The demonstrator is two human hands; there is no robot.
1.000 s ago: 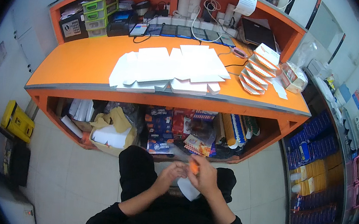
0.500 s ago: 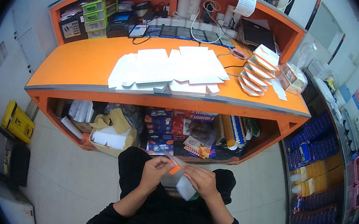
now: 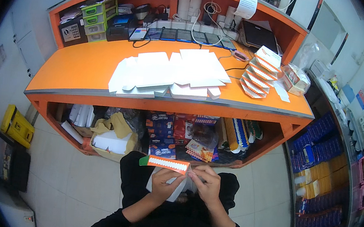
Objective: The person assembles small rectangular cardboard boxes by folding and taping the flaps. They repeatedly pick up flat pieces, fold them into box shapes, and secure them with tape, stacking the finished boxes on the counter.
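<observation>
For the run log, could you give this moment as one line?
left hand: holds carton | right hand: folding its end | counter: flat blanks

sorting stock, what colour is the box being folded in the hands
Orange and white carton, with a green end tab; head view.

Both hands hold an orange-and-white carton (image 3: 169, 164), half folded. Flat white carton blanks (image 3: 168, 72) lie spread on the orange worktop (image 3: 77, 66); a stack of folded orange-and-white cartons (image 3: 258, 72) rises at its right end. Dark-screened phones (image 3: 176, 35) line its back edge
</observation>
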